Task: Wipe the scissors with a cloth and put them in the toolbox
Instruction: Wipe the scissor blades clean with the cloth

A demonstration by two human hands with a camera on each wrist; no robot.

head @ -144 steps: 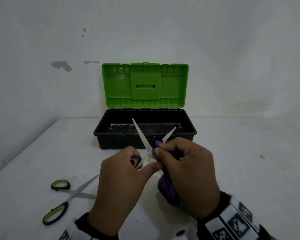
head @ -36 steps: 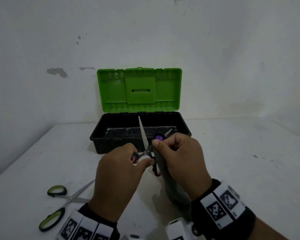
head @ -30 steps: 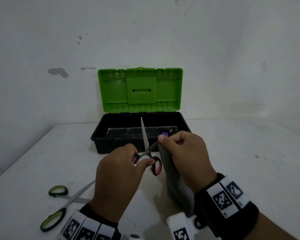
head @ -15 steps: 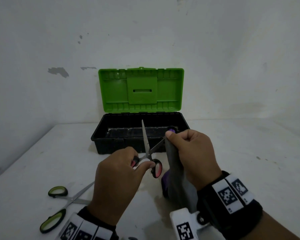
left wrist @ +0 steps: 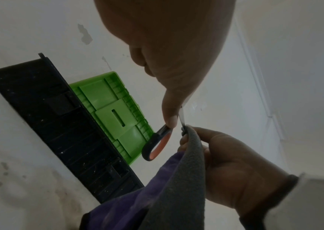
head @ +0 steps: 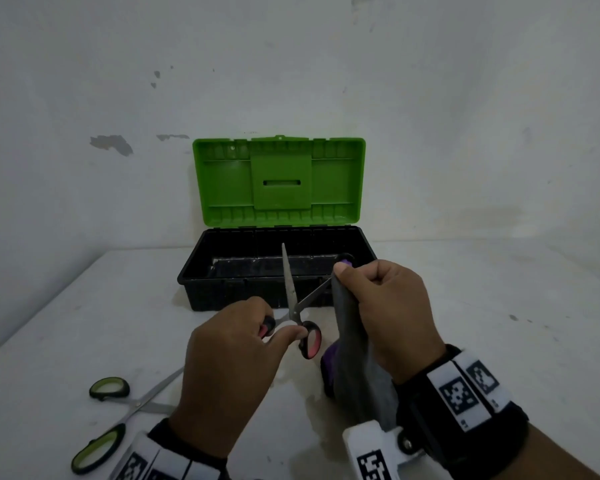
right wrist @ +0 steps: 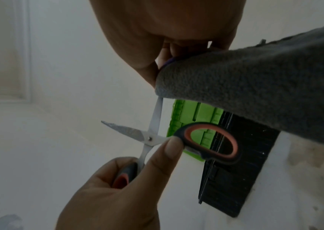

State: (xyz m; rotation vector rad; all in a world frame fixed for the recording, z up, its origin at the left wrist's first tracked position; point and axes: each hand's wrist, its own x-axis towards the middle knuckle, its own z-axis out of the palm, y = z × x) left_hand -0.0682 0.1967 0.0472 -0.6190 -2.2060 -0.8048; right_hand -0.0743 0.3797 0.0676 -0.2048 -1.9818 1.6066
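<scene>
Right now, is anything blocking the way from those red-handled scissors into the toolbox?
Nothing visible does. The red-handled scissors are held just in front of the toolbox, whose green lid stands open. The cloth hangs off to the right.

The head view is evenly but dimly lit with a cool grey cast, soft shadows pooling under the hands on the table [head: 499,341], and the wide lens bows the table's edges. Both wrist views are darker and hazier: the left hand [left wrist: 169,51] and right hand [right wrist: 167,23] loom close as blurred, backlit shapes against a washed-out pale wall [left wrist: 294,62].
</scene>
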